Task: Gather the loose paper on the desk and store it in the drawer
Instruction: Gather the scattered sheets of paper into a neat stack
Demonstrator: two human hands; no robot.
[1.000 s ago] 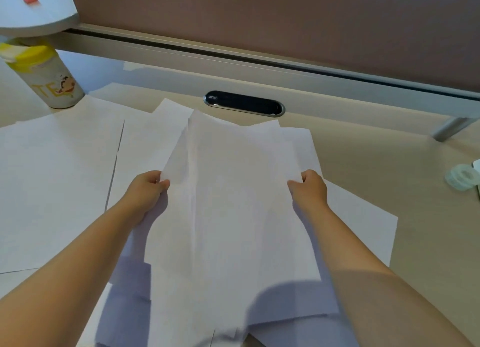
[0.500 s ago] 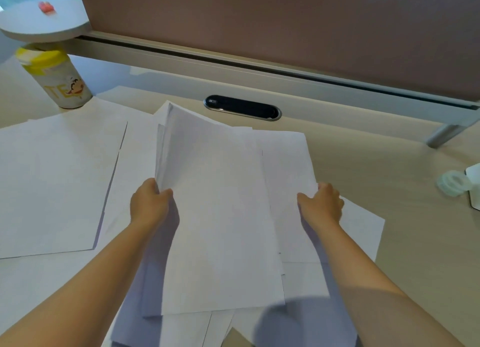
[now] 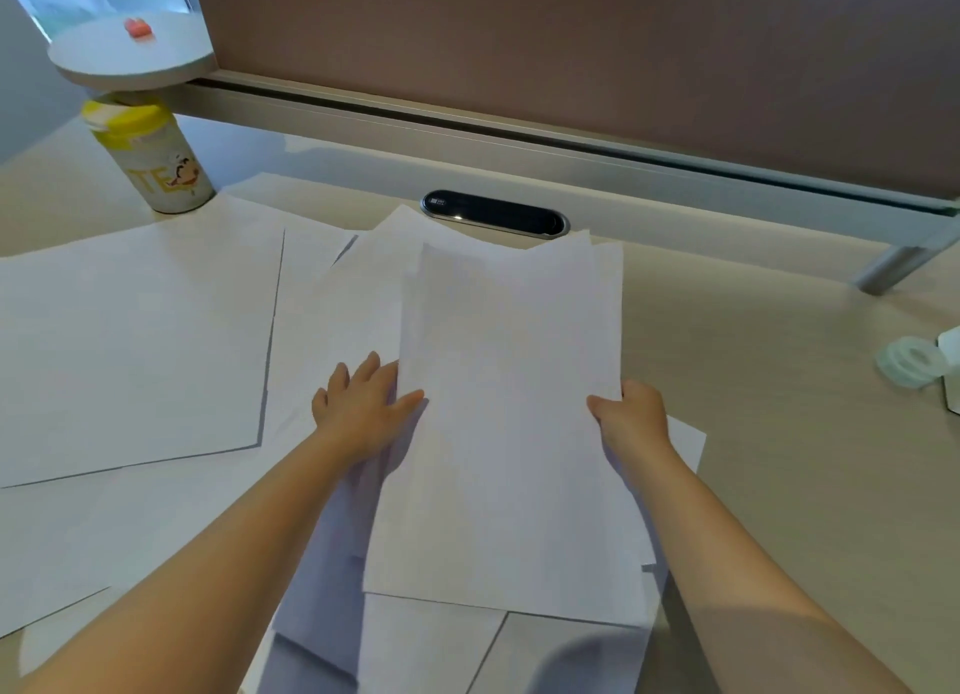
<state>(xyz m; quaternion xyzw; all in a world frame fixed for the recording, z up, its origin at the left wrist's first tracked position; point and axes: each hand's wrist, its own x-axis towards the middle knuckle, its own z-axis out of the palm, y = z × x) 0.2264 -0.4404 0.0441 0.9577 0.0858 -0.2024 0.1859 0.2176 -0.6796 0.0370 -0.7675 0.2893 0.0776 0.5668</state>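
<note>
A loose stack of white sheets (image 3: 511,407) is lifted at a slant over the middle of the beige desk (image 3: 769,433). My right hand (image 3: 631,415) grips the stack's right edge. My left hand (image 3: 363,407) lies flat with fingers spread on a sheet (image 3: 343,319) lying on the desk, touching the stack's left edge. A large white sheet (image 3: 135,345) lies flat at the left, overlapping others beneath it. More sheets (image 3: 415,641) stick out under the stack near me. No drawer is in view.
A yellow-lidded canister (image 3: 150,161) stands at the back left under a round white shelf (image 3: 132,51). A black cable grommet (image 3: 493,214) sits behind the papers. A clear tape roll (image 3: 911,361) lies at the right edge. A brown partition (image 3: 571,44) closes the back.
My left hand has let go of the stack and now rests flat on a sheet lying on the desk. My right hand has taken hold of the stack's right edge, and the stack sits further right.
</note>
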